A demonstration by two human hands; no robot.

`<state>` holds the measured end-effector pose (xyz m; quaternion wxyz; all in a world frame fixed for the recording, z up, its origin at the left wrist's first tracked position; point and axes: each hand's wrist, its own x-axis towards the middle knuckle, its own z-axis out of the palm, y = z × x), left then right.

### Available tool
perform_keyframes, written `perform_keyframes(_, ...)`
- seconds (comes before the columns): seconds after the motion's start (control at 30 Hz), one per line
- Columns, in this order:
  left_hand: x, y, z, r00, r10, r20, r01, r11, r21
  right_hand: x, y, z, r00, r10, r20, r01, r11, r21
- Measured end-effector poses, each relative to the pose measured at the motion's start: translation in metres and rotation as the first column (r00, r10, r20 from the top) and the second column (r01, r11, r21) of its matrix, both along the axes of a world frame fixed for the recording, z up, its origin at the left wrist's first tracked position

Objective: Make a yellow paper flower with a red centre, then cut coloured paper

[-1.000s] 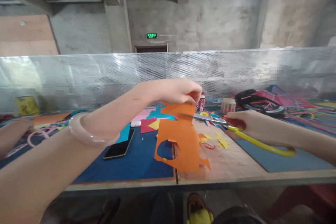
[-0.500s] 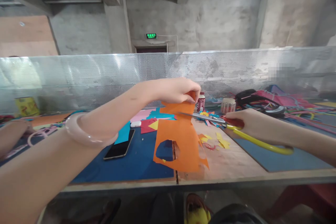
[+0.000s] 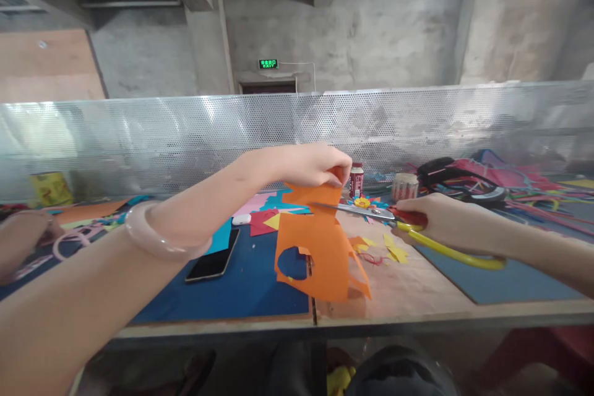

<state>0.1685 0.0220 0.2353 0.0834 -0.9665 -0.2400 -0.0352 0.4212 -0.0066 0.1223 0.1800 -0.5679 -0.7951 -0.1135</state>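
Observation:
An orange sheet of paper (image 3: 320,260) hangs from my left hand (image 3: 320,164), whose fingers pinch its top edge. The sheet has a round hole at lower left and a ragged right edge. My right hand (image 3: 431,216) is wrapped round a pair of scissors (image 3: 371,212) with red and yellow handles. Their blades point left and lie across a slit in the upper part of the sheet. Beneath the scissors are yellow paper scraps (image 3: 394,249) and a small yellow-and-blue paper flower (image 3: 362,202).
A black phone (image 3: 213,265) lies on the blue mat (image 3: 185,303). Behind the sheet stand a small dark red bottle (image 3: 356,180) and a can (image 3: 404,187). Another person's hand (image 3: 28,235) is at the far left. A perforated metal screen (image 3: 185,136) runs along the back.
My left hand and the top of the orange sheet have come down slightly. The scissors and my right hand have shifted a little left, and the sheet's right flap has swung slightly.

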Motion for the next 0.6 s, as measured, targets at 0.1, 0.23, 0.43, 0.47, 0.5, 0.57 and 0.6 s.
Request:
perform_keyframes(0.1,-0.001,0.001,-0.003,1.000,0.029,0.006,-0.029,0.999,-0.025,-0.008,-0.008,0.006,0.997,-0.004,0.080,0.013,0.993,-0.115)
perform_keyframes(0.23,-0.005,0.009,-0.007,0.999,0.043,0.024,-0.041,0.998,-0.051,-0.013,-0.013,0.003,0.998,0.000,0.059,0.006,0.994,-0.107)
perform_keyframes(0.43,-0.021,0.034,-0.009,0.990,0.094,0.104,-0.087,0.994,-0.068,0.002,0.000,-0.018,0.998,-0.023,-0.051,0.017,0.994,-0.108)
perform_keyframes(0.47,-0.025,0.039,-0.010,0.984,0.112,0.139,-0.101,0.992,-0.081,0.004,0.004,-0.022,0.996,-0.029,-0.084,0.020,0.995,-0.099)
perform_keyframes(0.5,-0.029,0.044,-0.012,0.975,0.135,0.174,-0.120,0.988,-0.096,0.005,0.008,-0.026,0.990,-0.049,-0.131,0.036,0.994,-0.100)
perform_keyframes(0.57,-0.037,0.052,-0.018,0.950,0.182,0.254,-0.157,0.981,-0.117,0.002,0.012,-0.032,0.951,-0.091,-0.295,0.062,0.992,-0.107)
perform_keyframes(0.6,-0.041,0.056,-0.021,0.935,0.197,0.296,-0.168,0.979,-0.119,-0.001,0.013,-0.034,0.907,-0.107,-0.407,0.066,0.991,-0.114)
